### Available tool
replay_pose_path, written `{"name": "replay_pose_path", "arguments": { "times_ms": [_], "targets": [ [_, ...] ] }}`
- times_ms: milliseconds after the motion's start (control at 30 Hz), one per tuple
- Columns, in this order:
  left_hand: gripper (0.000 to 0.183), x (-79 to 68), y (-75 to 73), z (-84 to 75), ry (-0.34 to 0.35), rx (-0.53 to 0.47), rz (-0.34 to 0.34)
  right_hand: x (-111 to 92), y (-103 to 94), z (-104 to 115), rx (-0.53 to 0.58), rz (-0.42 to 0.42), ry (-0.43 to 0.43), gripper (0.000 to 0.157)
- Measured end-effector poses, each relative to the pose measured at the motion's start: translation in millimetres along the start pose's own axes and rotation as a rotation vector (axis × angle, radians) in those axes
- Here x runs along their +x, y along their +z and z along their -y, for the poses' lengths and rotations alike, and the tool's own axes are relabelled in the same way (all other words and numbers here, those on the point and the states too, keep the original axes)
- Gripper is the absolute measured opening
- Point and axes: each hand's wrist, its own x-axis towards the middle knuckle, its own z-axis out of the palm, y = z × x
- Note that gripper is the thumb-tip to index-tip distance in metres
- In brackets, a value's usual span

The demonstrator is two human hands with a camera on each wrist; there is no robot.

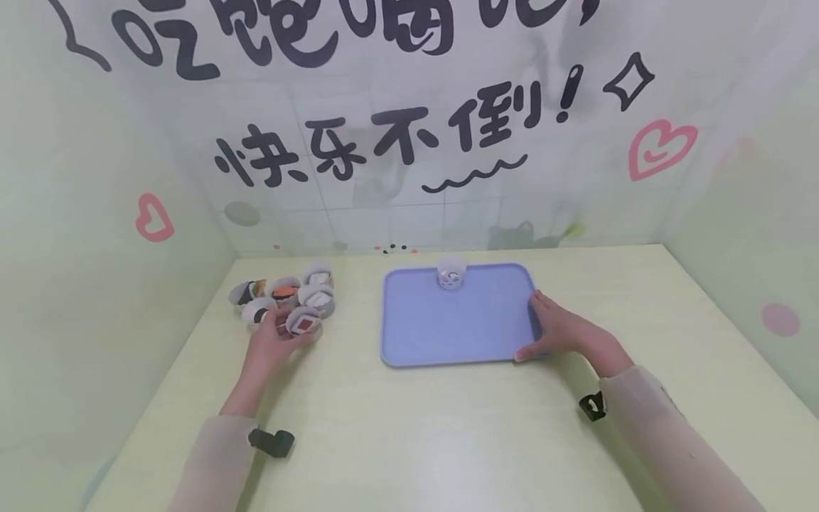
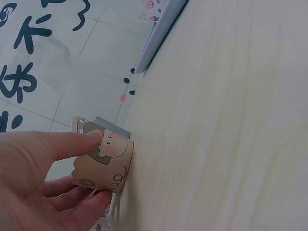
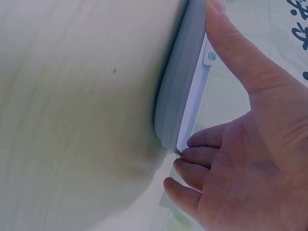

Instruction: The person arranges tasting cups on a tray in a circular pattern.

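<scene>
At the left, my left hand [image 1: 271, 348] holds a small paper cup [image 1: 303, 322] containing a square sushi-like piece, white with a dark red centre. A cartoon face decorates the beige outside of this cup [image 2: 113, 161] in the left wrist view, with thumb and fingers on either side of it. My right hand [image 1: 566, 334] rests at the right end of a blue rectangular tray [image 1: 461, 323], thumb near its front corner and fingers along the side. In the right wrist view, the hand [image 3: 269, 130] touches the rim of the tray [image 3: 175, 96] with extended fingers.
Several similar cups with sushi-like pieces, among them an orange-topped one [image 1: 284, 291], cluster around my left hand. One white patterned cup [image 1: 451, 276] stands at the tray's back edge. Printed walls [image 1: 397, 213] border the pale table [image 1: 409, 434] behind and at both sides.
</scene>
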Motion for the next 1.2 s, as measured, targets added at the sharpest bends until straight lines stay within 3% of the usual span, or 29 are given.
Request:
{"name": "replay_pose_path", "arguments": {
  "times_ms": [700, 1200],
  "targets": [
    [0.073, -5.4, 4.3, -1.9, -0.014, 0.033, 0.018, -1, -0.3, 1, 0.017, 0.003, -0.002, 0.132],
    [0.065, -9.8, 10.6, -12.9, 0.035, 0.042, 0.028, -1, -3.7, 4, 0.009, 0.016, 0.002, 0.132]
  ]
}}
